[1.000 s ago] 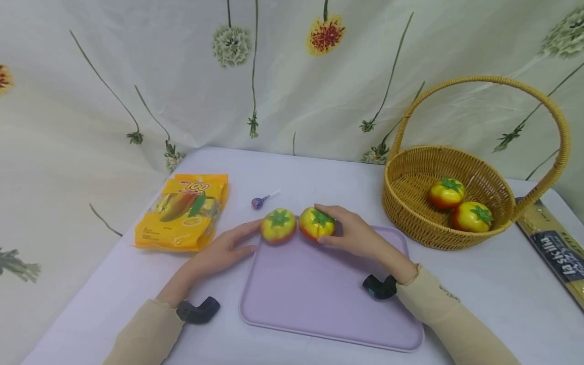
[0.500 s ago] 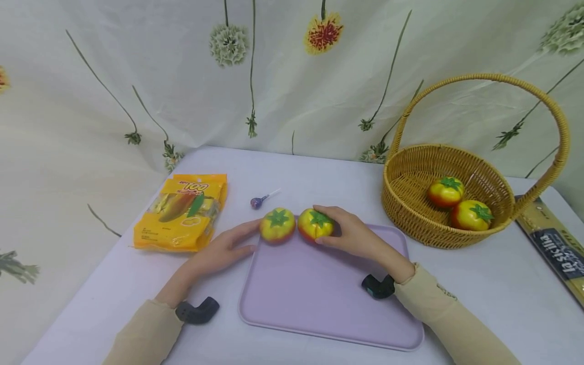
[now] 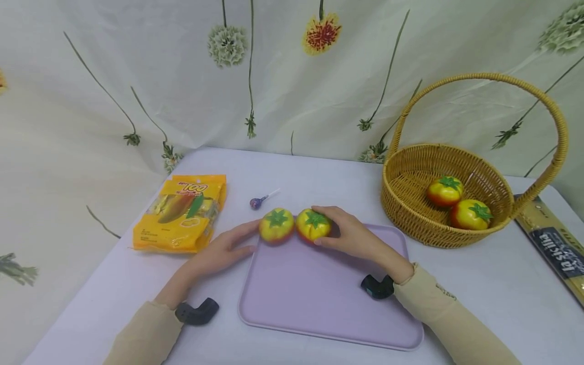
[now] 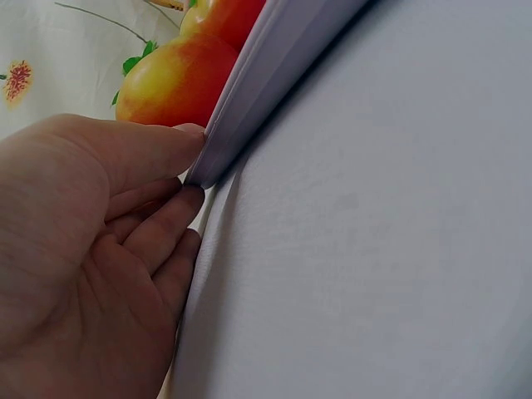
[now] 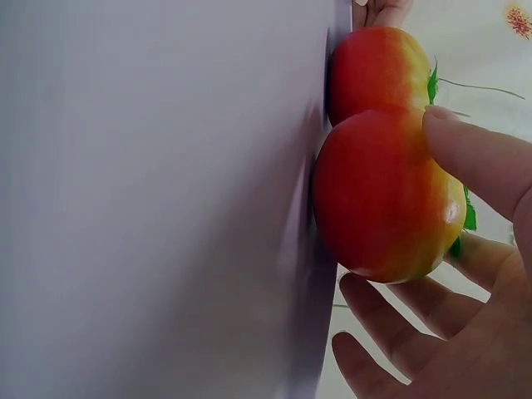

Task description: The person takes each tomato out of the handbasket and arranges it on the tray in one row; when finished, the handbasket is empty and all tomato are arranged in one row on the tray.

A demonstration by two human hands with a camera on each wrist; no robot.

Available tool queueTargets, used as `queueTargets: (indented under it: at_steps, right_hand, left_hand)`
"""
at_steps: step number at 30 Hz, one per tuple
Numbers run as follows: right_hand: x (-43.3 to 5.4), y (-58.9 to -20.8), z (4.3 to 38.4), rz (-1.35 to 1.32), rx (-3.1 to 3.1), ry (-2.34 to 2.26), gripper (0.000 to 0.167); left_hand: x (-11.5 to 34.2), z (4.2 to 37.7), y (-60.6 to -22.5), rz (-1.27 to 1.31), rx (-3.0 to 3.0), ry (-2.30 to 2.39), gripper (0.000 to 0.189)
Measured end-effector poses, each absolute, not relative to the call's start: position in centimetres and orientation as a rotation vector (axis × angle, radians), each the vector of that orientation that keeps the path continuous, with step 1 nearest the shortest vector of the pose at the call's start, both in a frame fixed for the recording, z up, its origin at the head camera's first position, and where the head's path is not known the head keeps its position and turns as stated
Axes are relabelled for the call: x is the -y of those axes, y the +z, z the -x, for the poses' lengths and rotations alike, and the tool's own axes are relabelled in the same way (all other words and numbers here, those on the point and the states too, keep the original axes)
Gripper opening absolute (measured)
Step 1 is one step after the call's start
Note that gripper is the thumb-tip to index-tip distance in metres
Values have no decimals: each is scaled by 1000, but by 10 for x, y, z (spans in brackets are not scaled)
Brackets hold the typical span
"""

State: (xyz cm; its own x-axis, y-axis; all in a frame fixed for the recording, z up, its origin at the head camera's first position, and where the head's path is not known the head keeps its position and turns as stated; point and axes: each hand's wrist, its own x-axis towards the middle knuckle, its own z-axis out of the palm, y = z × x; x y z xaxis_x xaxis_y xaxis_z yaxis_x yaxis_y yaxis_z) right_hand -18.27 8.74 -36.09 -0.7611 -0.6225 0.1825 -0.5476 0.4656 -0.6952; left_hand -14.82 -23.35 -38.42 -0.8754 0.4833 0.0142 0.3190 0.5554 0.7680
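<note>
From the head, saw the right hand [image 3: 353, 234] curled round a yellow-and-red fruit [image 3: 313, 226] with a green leafy top, thumb on its near side and forefinger on its far side, at the far edge of a lilac tray [image 3: 315, 294]. Noted a second fruit [image 3: 276, 226] just left of it, at the tray's far-left corner, and found the left hand [image 3: 222, 252] beside that corner, fingers loose and relaxed. Saw beyond the tray a lollipop [image 3: 256, 203], at left an orange candy bag [image 3: 180, 214], and at right a wicker basket [image 3: 407, 217] with two more such fruits [image 3: 444, 192] inside. From the left wrist, saw the thumb tip touching the tray's rim and other fingertips against its edge, lightly bent; could not tell about any contact with the second fruit. From the right wrist, saw thumb and fingers gripping the first fruit from opposite sides, the lowest fingertip apart from it.
</note>
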Motion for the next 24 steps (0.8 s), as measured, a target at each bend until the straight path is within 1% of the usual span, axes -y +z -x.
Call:
queueTargets:
  at_steps: [8, 15, 20, 24]
  right_hand:
    - [-90, -355, 183, 1056, -2635, -1203, 69]
    - [-99, -337, 183, 1056, -2693, -1230, 71]
    - [-116, -317, 186, 987, -2744, -1218, 71]
    - [-139, -294, 193, 935, -2818, -1189, 70]
  left_hand:
    - [233, 148, -384, -695, -2596, 1222, 54]
    - [234, 148, -385, -664, -2585, 1231, 54]
    - [233, 148, -387, -668, -2577, 1239, 54]
    - [233, 149, -386, -672, -2580, 1239, 54]
